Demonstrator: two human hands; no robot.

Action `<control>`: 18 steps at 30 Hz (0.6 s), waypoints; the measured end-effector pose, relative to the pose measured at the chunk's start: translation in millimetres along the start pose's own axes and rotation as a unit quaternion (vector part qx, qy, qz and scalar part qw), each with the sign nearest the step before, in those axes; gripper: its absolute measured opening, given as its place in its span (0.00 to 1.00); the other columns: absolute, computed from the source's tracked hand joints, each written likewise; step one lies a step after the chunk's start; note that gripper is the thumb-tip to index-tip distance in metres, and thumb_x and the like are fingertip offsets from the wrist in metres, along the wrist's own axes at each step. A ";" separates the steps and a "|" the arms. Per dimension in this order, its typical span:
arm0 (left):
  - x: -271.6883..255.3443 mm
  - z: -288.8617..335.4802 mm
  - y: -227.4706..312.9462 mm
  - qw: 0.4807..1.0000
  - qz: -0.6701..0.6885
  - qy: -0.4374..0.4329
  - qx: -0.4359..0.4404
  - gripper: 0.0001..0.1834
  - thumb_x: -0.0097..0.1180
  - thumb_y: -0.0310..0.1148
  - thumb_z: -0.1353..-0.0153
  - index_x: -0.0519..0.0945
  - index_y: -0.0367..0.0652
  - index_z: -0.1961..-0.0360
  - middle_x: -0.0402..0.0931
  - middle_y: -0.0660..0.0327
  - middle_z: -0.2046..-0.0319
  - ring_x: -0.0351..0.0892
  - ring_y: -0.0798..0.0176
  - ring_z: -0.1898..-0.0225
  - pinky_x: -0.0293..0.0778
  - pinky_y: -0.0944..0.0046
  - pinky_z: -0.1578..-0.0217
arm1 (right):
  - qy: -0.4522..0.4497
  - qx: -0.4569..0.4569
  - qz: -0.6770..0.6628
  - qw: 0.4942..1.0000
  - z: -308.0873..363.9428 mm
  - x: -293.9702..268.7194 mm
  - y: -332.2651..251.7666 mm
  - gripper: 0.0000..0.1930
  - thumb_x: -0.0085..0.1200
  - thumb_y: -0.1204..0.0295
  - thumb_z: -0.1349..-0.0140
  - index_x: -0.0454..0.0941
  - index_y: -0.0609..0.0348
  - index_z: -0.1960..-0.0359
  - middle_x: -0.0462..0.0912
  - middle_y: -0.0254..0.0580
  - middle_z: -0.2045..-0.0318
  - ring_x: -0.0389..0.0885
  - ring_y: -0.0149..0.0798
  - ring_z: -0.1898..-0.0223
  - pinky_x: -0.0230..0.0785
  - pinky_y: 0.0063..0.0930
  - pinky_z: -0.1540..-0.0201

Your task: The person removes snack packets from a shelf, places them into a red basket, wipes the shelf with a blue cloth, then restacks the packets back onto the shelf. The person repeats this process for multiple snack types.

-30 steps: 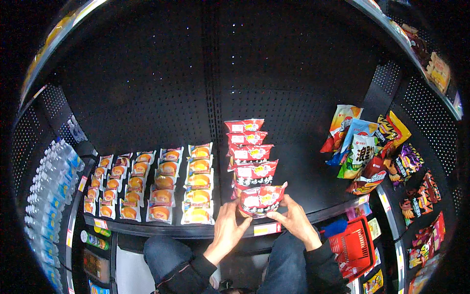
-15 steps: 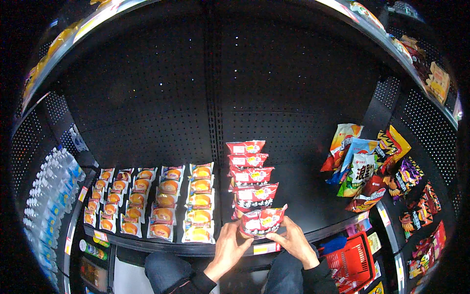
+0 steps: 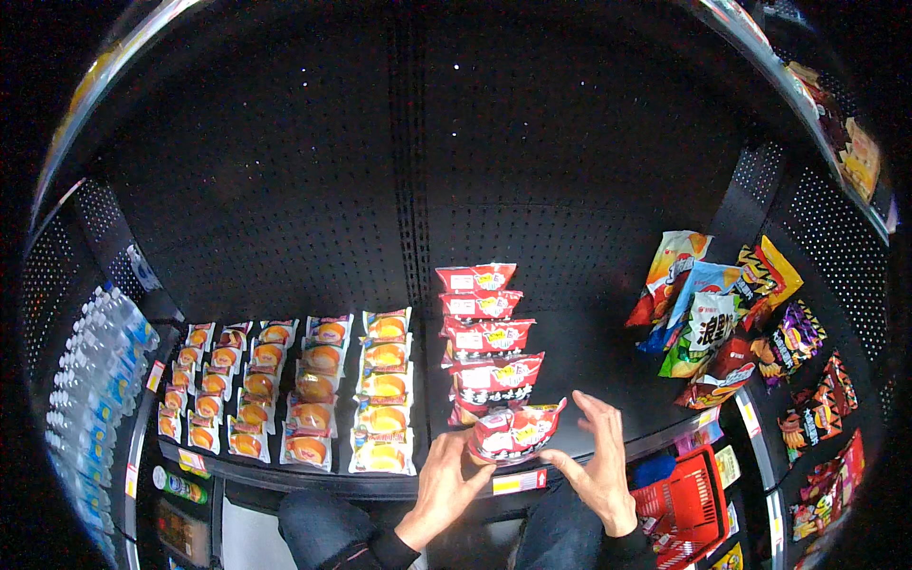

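Red snack bag (image 3: 515, 432) sits at the shelf's front edge (image 3: 380, 484), ahead of the matching red packets (image 3: 495, 376). Left hand (image 3: 448, 482) holds its left side; right hand (image 3: 600, 464) spread wide just beside it. Risk I see: one-sided support could let it tip right.

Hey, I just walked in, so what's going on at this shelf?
A person is handling the front red bag at the shelf's front edge. The left hand grips the bag's left end; the right hand is spread open by its right end, though whether the thumb touches is hard to tell. More red bags line up behind it, with rows of small packs to the left.
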State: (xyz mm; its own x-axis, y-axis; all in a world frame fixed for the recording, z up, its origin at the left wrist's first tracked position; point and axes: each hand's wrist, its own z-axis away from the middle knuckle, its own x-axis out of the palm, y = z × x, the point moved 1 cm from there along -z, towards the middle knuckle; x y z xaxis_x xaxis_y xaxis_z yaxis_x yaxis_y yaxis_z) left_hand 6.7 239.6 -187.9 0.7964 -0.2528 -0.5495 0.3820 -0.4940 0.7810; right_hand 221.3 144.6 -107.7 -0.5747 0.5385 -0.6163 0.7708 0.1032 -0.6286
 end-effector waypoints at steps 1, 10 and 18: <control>0.4 0.4 0.9 1.000 -0.005 0.002 0.008 0.33 0.74 0.39 0.41 0.76 0.33 0.40 0.77 0.46 0.46 0.76 0.40 0.42 0.74 0.47 0.40 | 0.010 -0.046 0.027 0.999 -0.4 -6.1 -6.1 0.41 0.78 0.65 0.47 0.73 0.61 0.31 0.76 0.55 0.35 0.73 0.59 0.34 0.68 0.50 0.31; 6.4 2.2 2.8 1.000 -0.015 -0.015 0.021 0.32 0.72 0.39 0.40 0.76 0.32 0.40 0.76 0.46 0.46 0.76 0.40 0.42 0.75 0.48 0.41 | -0.050 -0.181 0.134 0.973 -7.0 1.6 -23.4 0.27 0.66 0.78 0.46 0.82 0.53 0.41 0.81 0.43 0.40 0.76 0.54 0.35 0.67 0.57 0.29; 13.5 2.4 7.8 0.999 -0.004 -0.010 0.048 0.29 0.72 0.39 0.38 0.77 0.32 0.41 0.77 0.47 0.46 0.78 0.42 0.43 0.76 0.49 0.42 | -0.026 -0.158 0.105 0.982 -10.9 -4.8 -13.4 0.27 0.69 0.78 0.43 0.81 0.57 0.39 0.82 0.44 0.44 0.79 0.53 0.40 0.69 0.55 0.30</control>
State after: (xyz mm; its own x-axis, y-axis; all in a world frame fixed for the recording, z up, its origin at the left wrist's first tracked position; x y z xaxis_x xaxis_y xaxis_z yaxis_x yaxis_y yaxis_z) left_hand 19.3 230.4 -189.9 0.7837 -0.2646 -0.5619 0.3403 -0.5740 0.7448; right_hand 216.8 149.7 -91.1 -0.4017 0.5323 -0.7452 0.9155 0.2529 -0.3128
